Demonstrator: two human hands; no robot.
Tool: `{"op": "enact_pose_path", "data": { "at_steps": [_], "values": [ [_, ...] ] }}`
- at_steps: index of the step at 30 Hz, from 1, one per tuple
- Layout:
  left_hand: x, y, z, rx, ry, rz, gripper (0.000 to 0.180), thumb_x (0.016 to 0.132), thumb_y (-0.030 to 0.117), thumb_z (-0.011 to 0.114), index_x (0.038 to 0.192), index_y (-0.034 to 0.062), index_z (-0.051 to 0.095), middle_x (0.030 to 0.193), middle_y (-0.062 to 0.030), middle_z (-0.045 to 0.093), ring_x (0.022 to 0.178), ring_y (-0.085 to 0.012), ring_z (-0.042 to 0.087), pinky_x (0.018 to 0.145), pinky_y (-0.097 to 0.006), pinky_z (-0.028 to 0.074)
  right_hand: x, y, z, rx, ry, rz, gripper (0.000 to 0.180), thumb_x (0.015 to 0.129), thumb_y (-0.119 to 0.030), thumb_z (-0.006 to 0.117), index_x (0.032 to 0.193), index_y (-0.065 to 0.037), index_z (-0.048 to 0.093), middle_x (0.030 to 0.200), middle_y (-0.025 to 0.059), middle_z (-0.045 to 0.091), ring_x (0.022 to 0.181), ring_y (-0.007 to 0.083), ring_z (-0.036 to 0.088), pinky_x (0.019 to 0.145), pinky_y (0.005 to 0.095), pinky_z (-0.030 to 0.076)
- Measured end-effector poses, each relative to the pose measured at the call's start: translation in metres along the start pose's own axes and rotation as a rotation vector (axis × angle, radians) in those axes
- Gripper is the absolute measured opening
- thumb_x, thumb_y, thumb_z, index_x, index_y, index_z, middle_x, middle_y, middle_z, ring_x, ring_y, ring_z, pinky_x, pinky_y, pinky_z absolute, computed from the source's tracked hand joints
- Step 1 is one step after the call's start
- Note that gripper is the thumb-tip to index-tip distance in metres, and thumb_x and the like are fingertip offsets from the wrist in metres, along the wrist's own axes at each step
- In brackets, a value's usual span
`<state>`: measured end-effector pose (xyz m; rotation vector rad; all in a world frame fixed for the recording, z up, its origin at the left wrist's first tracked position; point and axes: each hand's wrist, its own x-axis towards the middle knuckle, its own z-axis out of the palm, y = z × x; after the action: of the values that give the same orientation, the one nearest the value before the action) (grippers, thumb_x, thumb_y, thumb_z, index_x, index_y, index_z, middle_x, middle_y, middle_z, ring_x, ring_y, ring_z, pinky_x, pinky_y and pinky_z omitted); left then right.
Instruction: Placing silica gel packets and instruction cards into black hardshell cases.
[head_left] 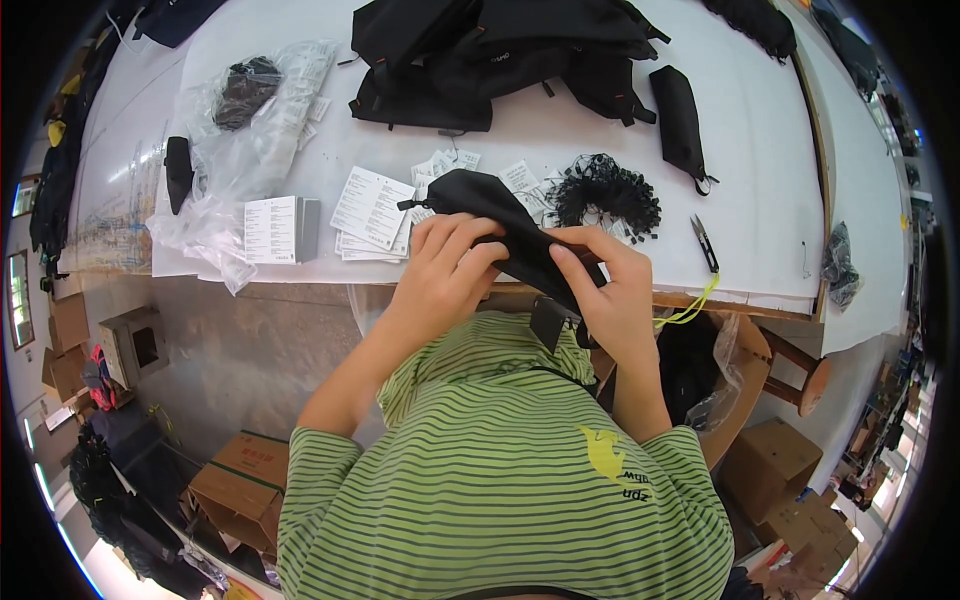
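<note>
A black fabric pouch (480,195) with a small cord end at its far tip is held between both hands, over the table's near edge. My left hand (450,262) grips its left side with bent fingers. On the other side, my right hand (612,285) pinches the near right part between thumb and fingers. A small dark flap or tag (547,323) hangs below the pouch near my right hand. Just beyond lie loose white printed cards (370,208) and a bunch of black hang-tag strings (605,195).
A heap of black pouches (500,60) covers the far middle of the white table (745,130). One pouch (678,125) lies at right, near thread snips (706,243) on a yellow cord. At left are plastic bags (265,150) and a card stack (280,230). Cardboard boxes (240,485) stand below.
</note>
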<state>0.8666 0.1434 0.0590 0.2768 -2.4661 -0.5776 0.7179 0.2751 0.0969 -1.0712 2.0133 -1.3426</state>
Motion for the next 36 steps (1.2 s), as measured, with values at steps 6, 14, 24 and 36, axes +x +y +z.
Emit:
{"op": "enact_pose_path", "data": {
  "at_steps": [6,14,24,36],
  "values": [
    [-0.005,-0.004,0.001,-0.032,-0.025,0.001,0.029,0.059,0.001,0.068,0.086,0.0089,0.060,0.103,-0.0033,0.061,0.099,-0.0252,0.053,0.084,-0.037,0.040,0.001,-0.002,0.000,-0.003,-0.008,0.007,0.015,0.084,-0.009,0.064,0.098,-0.002,0.066,0.081,0.0101,0.067,0.066,0.0185,0.063,0.062,0.0258,0.047],
    [-0.008,-0.006,0.005,-0.016,-0.008,0.004,0.039,0.055,0.002,0.070,0.092,0.0112,0.067,0.096,-0.0008,0.061,0.092,-0.0231,0.054,0.080,-0.036,0.040,-0.001,0.004,0.001,0.060,-0.092,0.049,0.016,0.084,-0.008,0.064,0.098,-0.002,0.066,0.080,0.0101,0.066,0.066,0.0167,0.063,0.062,0.0248,0.047],
    [-0.009,-0.007,0.001,-0.040,-0.014,0.088,0.034,0.058,0.007,0.070,0.092,0.0110,0.066,0.096,0.0012,0.061,0.088,-0.0196,0.054,0.075,-0.034,0.041,0.004,0.008,0.002,0.182,-0.167,0.139,0.015,0.085,-0.007,0.064,0.097,0.001,0.065,0.079,0.0056,0.066,0.069,0.0096,0.060,0.065,0.0223,0.047],
    [-0.018,0.006,0.001,-0.018,-0.395,0.023,0.023,0.064,0.002,0.063,0.086,0.0048,0.057,0.096,-0.0071,0.057,0.089,-0.0220,0.055,0.077,-0.035,0.040,0.027,0.054,0.014,0.297,-0.266,0.207,0.016,0.087,-0.008,0.063,0.100,0.000,0.065,0.086,0.0017,0.067,0.079,0.0070,0.059,0.073,0.0206,0.046]
  ]
}}
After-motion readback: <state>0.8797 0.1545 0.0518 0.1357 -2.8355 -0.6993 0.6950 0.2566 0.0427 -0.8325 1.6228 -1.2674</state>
